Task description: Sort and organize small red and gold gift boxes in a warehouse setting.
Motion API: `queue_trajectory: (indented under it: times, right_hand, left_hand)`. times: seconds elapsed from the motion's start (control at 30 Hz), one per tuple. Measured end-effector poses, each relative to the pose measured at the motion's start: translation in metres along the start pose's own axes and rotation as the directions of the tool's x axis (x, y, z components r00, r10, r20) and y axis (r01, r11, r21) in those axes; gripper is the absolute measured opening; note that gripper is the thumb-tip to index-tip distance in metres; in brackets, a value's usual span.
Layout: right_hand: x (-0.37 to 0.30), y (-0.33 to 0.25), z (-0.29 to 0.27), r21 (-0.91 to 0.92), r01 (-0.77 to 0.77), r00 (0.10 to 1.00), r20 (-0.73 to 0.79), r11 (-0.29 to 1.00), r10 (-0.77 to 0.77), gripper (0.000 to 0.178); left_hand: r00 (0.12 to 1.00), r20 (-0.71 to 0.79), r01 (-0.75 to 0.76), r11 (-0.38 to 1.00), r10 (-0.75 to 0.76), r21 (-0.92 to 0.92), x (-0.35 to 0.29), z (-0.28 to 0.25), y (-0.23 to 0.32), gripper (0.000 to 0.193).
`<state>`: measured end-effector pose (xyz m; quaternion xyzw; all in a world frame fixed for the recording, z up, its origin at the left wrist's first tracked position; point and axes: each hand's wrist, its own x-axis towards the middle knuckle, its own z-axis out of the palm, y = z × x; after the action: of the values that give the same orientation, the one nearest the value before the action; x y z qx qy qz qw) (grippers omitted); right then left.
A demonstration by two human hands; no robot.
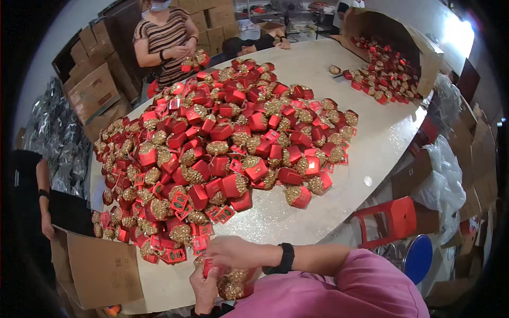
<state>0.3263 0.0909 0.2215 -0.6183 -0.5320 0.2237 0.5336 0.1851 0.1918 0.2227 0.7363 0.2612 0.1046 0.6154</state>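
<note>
At the table's near edge my left hand (203,290) is closed around a small red-and-gold ornament (208,266), of which only a red part shows between the fingers. My right hand (229,251), a black band on its wrist, reaches over it from the right. Its fingers are bent down and close to the same ornament; what is in their tips is hidden. Just below my hands, against my pink shirt, lie several gold glittery ornaments (233,289). Ahead spreads a large heap of red ornaments (217,153) with gold glitter tops and red tags.
The white table (281,217) carries the heap. A tipped carton (430,58) spills more ornaments at far right. An open carton (103,267) stands near left. Around the table are a person in a striped top (164,40), other people, a red chair (387,220) and a blue stool (417,259).
</note>
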Motion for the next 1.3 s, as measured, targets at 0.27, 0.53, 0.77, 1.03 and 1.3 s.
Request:
queue_trajectory:
  times: [0.27,0.53,0.77,1.03,1.3]
  right_hand:
    - [-0.067,0.046,-0.057,0.073,-0.311,0.881,-0.352,0.948,0.316,0.013]
    - [-0.224,0.117,-0.127,-0.086,-0.789,0.374,-0.853,0.609,0.364,0.01]
    - [-0.237,0.146,-0.145,-0.257,-0.745,0.449,-0.875,0.615,0.178,0.006]
    - [-0.219,0.152,-0.139,-0.327,-0.861,0.438,-0.866,0.39,0.241,0.011]
    - [-0.234,0.155,-0.155,-0.201,-0.711,0.371,-0.921,0.674,0.117,0.01]
  left_hand:
    - [0.99,0.114,0.109,0.973,-0.087,-0.205,0.013,0.004,-0.004,0.029]
    - [0.983,0.146,0.145,0.957,-0.111,-0.253,0.016,0.008,-0.015,0.037]
    - [0.974,0.146,0.205,0.942,-0.17,-0.267,0.018,0.016,-0.015,0.021]
    - [0.974,0.14,0.209,0.936,-0.176,-0.282,0.018,0.018,-0.017,0.031]
    - [0.969,0.148,0.237,0.921,-0.2,-0.308,0.018,0.016,-0.018,0.029]
